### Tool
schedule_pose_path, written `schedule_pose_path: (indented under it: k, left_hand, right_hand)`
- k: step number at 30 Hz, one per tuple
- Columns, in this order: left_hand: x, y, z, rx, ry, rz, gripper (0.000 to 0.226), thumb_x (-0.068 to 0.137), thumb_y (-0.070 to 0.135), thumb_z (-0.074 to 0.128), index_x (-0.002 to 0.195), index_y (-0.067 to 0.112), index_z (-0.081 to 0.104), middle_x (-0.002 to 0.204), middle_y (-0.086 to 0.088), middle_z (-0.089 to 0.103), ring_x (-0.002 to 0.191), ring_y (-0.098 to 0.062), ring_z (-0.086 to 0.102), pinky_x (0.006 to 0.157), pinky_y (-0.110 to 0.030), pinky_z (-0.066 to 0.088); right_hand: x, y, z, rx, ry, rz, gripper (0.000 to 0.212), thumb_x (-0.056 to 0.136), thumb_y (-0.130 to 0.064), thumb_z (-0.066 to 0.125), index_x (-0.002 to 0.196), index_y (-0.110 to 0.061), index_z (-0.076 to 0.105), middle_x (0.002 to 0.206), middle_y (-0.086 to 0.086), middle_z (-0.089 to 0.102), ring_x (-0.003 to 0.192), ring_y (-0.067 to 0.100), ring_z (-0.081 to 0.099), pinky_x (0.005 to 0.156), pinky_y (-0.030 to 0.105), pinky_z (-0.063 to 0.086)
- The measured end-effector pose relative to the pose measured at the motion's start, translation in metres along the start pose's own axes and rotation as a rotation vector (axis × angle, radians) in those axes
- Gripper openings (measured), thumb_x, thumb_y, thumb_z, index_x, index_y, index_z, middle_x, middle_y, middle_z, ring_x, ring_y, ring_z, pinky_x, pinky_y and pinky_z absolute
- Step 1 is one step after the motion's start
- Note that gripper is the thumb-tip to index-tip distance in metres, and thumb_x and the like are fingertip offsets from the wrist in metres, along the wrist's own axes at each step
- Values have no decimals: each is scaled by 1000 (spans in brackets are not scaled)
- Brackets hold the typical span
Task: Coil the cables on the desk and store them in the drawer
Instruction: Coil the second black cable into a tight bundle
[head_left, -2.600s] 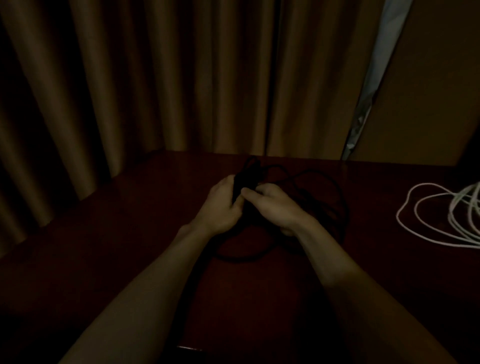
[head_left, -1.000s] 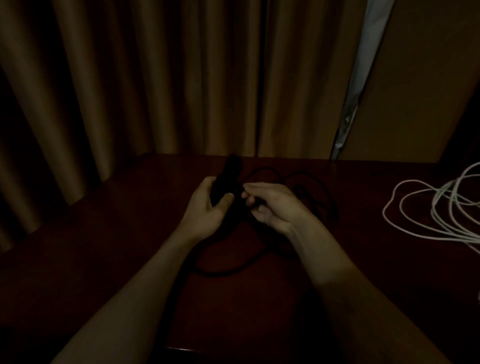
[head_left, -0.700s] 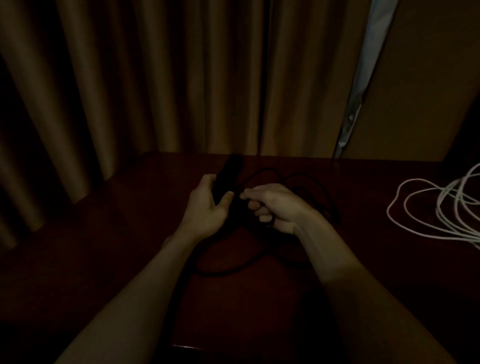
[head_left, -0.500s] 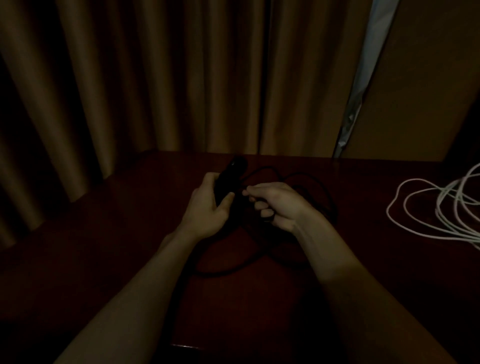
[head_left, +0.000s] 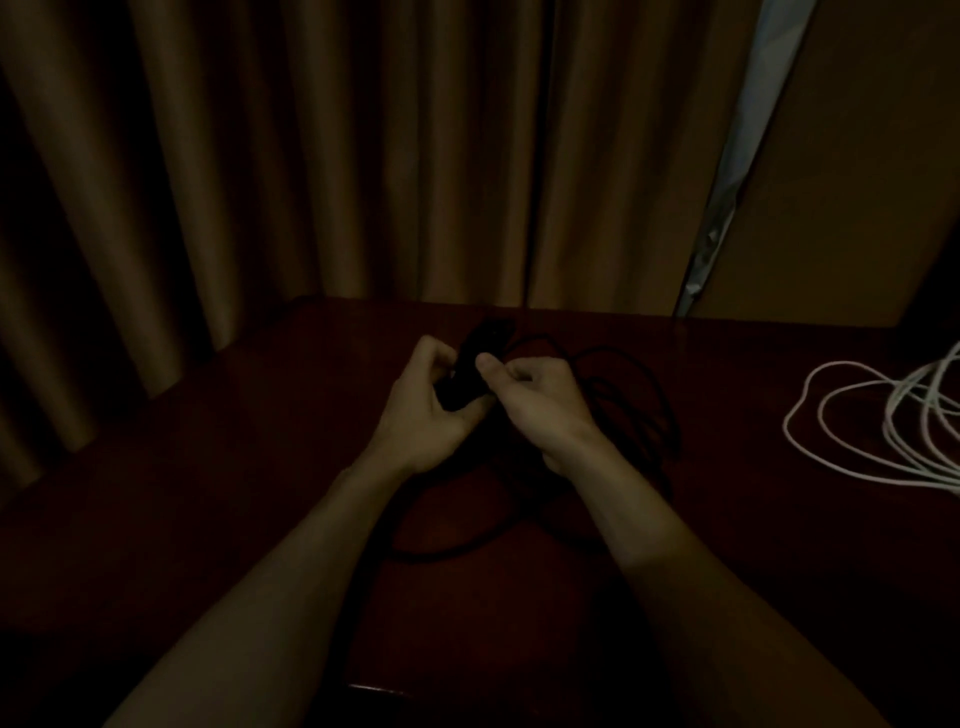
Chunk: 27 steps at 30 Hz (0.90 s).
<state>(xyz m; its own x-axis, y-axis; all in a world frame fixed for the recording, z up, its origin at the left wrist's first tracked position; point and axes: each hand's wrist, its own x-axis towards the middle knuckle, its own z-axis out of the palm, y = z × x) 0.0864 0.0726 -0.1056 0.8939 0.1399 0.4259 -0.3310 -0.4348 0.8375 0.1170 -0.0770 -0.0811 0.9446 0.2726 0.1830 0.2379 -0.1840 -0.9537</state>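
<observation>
Left grip clenched round bundled end of black cable, too dim to tell plug vs coil; long axis tilts up and away. Right grip touching it on the right, thumb + fingers pinching a strand. Slack loops lie right and toward the person on tabletop, so right grip is nearer. White cable uncoiled, well apart at right. Drawer not in view.
</observation>
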Motion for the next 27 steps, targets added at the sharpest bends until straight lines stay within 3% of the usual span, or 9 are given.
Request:
schedule_pose_path:
  k: [3,4,6,9,13,18,23,25,27]
  left_hand:
    - [2,1,-6,-327,-197,-205,25,103,25,63,127,23,66,117,1,75,110,-17,72,90,-31,56]
    - [2,-1,-7,-340,-253,-203,27,104,29,61,130,24,67,121,2,75,115,-17,71,96,-34,55]
    - [1,-4,-6,-312,-273,-143,29,103,28,61,131,21,68,124,2,74,117,-16,70,100,-35,56]
    - [0,-3,-2,-238,-156,-36,26,102,16,64,128,14,70,119,3,76,111,-11,72,91,-26,58]
    - [2,-6,0,-71,25,50,30,97,17,73,127,20,72,116,11,76,108,-3,71,93,-26,59]
    - [2,-7,1,57,153,44,29,89,27,83,117,27,74,108,21,73,100,11,66,79,-7,50]
    - [3,-5,3,111,281,-10,34,83,28,87,101,15,61,93,14,69,82,10,66,63,-10,51]
    - [2,-3,4,116,298,-8,38,84,27,86,98,11,54,88,9,68,74,8,64,58,-13,50]
    - [0,-2,6,136,284,12,38,88,26,82,96,9,49,83,4,65,65,3,60,51,-18,48]
  right_hand:
    - [3,3,-11,12,-96,9,47,101,-40,63,102,7,71,92,19,75,83,30,74,76,44,62]
    - [2,3,-13,6,-120,9,42,102,-38,62,103,2,73,87,13,75,78,21,75,71,36,62]
    - [0,3,-15,9,-145,24,40,104,-35,60,107,4,72,67,1,63,53,7,59,50,21,46]
    - [3,5,-14,40,-161,69,37,105,-36,58,112,-2,72,67,1,52,50,7,43,46,22,32]
    - [5,7,-7,58,-148,85,33,107,-39,53,113,-12,73,77,-1,58,50,0,49,49,18,41]
    - [10,11,-4,132,-135,146,42,103,-35,62,138,-11,61,105,-1,68,70,3,59,57,16,46]
    - [5,4,-3,534,-174,191,26,104,-19,62,125,-5,67,82,-5,65,60,3,54,64,23,50]
    - [3,2,2,533,-163,177,29,103,-24,64,127,-9,66,84,-5,66,62,3,55,74,28,50]
    - [-1,1,9,415,-132,143,37,100,-33,67,131,-14,63,100,-2,70,74,4,61,80,26,52]
